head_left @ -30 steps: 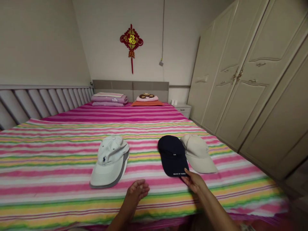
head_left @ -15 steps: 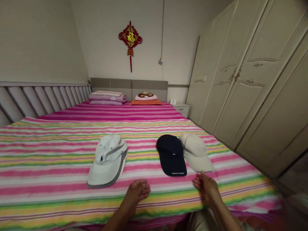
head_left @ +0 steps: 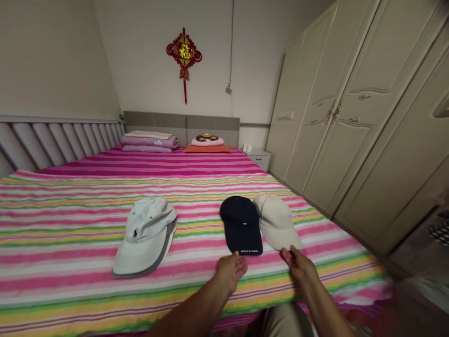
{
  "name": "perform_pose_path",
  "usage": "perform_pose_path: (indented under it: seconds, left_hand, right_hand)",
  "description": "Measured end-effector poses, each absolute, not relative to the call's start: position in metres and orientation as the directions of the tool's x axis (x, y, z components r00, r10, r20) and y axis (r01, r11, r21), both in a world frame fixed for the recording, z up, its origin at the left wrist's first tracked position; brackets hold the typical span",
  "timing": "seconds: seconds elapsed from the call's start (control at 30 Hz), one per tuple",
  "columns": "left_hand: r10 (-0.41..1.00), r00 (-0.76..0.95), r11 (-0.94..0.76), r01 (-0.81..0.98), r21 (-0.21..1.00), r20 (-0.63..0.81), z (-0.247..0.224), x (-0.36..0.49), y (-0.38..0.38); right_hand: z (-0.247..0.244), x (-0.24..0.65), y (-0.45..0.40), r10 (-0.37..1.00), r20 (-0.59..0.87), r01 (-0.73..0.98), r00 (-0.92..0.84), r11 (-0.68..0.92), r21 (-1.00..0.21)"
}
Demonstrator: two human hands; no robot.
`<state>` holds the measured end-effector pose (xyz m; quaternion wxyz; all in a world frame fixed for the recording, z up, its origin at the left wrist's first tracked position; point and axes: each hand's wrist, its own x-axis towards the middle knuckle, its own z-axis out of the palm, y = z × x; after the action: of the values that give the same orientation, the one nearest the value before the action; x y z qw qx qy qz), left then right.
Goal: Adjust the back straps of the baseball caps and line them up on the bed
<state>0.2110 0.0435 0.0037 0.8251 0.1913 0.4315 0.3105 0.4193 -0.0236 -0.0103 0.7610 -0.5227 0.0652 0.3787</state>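
One loosely open left hand is beside a navy cloth cap; the right hand touches a beige cloth cap, grip unclear.

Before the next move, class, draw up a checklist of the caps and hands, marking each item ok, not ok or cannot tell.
1. Left hand and right hand both in view: ok.
2. White cap apart from navy cap: ok.
3. Navy cap separate from beige cap: not ok, their sides meet.
4. Right hand's fingers at the beige cap's brim: ok.
5. Right hand's grip firm: cannot tell.
6. Left hand touching the navy brim: cannot tell.
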Motion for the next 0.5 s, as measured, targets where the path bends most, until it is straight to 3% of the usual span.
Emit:
perform_pose_path:
  seconds: [0.5]
  left_hand:
    - [0.693,0.396,0.717,-0.289,0.635,-0.602,0.0015,0.211,0.0416]
  right_hand:
    - [-0.0135,0.4086,-0.0321,0.523,-0.409,-0.578,0.748,0.21,-0.789]
